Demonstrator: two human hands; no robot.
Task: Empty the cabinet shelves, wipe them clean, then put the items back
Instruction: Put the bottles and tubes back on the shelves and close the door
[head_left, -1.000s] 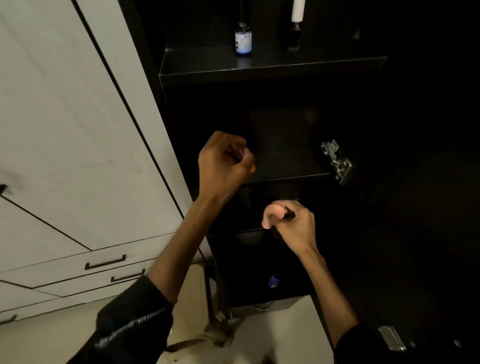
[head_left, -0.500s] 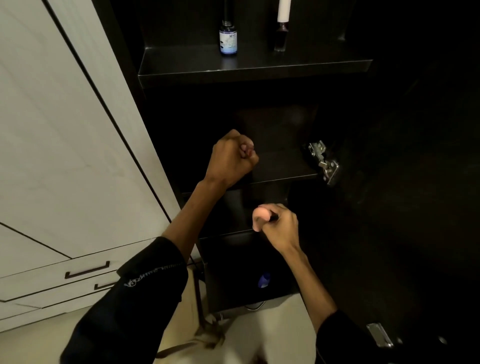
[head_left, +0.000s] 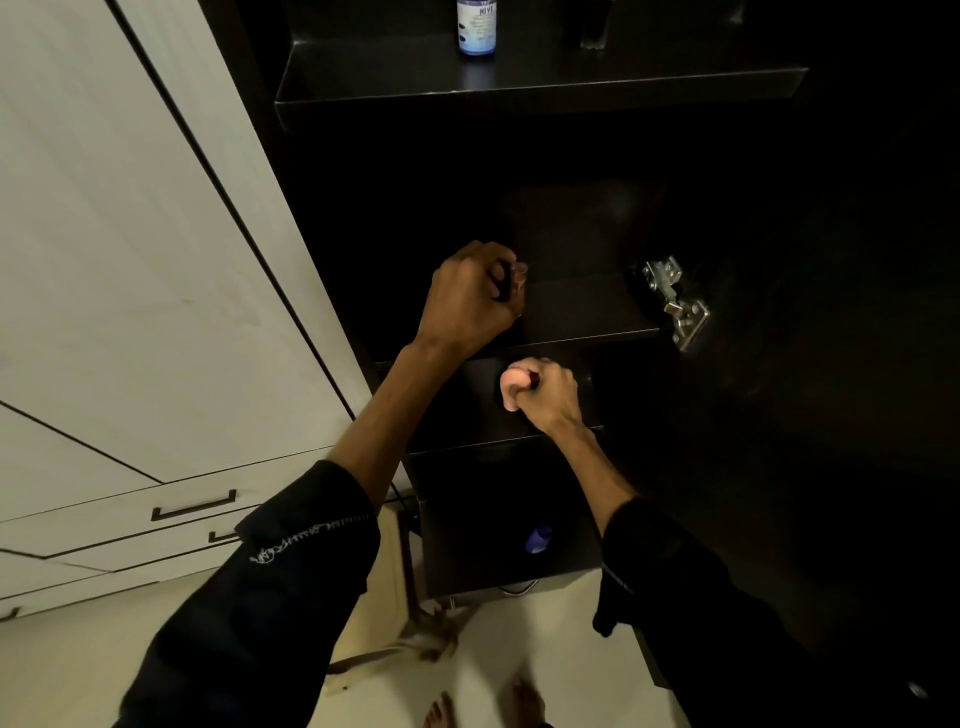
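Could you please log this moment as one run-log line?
phase: emptying shelves | left hand: grips small dark item at middle shelf | right hand: holds pink sponge | top shelf: bottle

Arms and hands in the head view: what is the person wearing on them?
Both arms wear dark, near-black long sleeves, pushed up so the forearms are bare. The left sleeve carries a line of pale stitching or lettering near its cuff; the right sleeve shows only a faint pale mark. The left hand and right hand wear no gloves.
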